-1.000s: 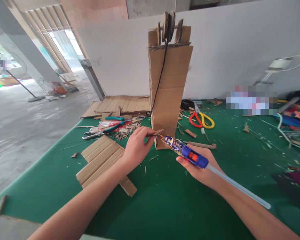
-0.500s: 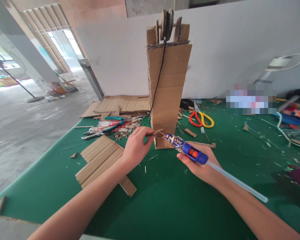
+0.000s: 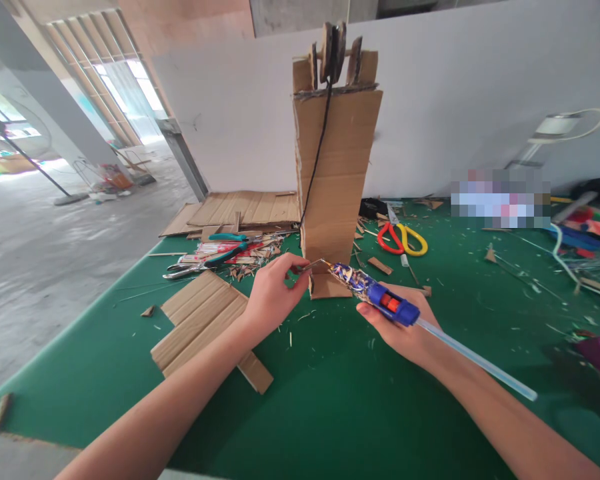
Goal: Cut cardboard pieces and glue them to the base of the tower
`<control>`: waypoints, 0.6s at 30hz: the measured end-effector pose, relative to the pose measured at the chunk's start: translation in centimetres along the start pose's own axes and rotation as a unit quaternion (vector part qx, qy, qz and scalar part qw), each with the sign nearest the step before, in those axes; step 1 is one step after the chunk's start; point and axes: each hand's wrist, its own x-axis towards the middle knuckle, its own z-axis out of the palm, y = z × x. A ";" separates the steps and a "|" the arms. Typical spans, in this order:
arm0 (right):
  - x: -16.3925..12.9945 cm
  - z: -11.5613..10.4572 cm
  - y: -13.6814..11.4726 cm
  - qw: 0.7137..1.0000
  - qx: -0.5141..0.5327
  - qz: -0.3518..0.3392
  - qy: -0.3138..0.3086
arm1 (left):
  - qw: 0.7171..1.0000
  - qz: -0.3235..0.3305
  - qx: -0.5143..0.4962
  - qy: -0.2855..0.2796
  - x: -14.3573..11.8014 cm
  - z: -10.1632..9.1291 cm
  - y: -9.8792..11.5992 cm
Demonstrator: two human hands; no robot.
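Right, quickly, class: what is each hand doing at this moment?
Left hand: closed, pinching a small cardboard piece by the cardboard tower.
Right hand: closed around the glue gun, nozzle at that piece.

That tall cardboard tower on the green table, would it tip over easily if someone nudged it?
Probably yes. The cardboard tower is tall on a narrow base, with wheels at its top. Being corrugated card, it is likely light and would slide or topple.

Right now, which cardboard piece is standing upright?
The tall cardboard tower with a black cord down its front; the cardboard sheets by the left hand lie flat.
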 end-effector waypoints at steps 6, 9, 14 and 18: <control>-0.2 0.2 -0.4 0.998 0.049 0.029 0.003 | 0.999 0.008 -0.040 0.003 0.0 0.3 -0.4; -0.3 0.4 -0.1 0.996 0.074 0.052 -0.015 | 0.999 0.022 -0.048 0.010 0.1 0.4 -0.5; -0.5 0.5 0.0 0.993 0.101 0.063 -0.021 | 0.998 0.034 -0.052 0.011 0.1 0.3 -0.4; -0.5 0.2 -0.5 0.993 0.095 0.049 -0.041 | 0.999 0.031 -0.035 0.015 0.2 0.2 -0.2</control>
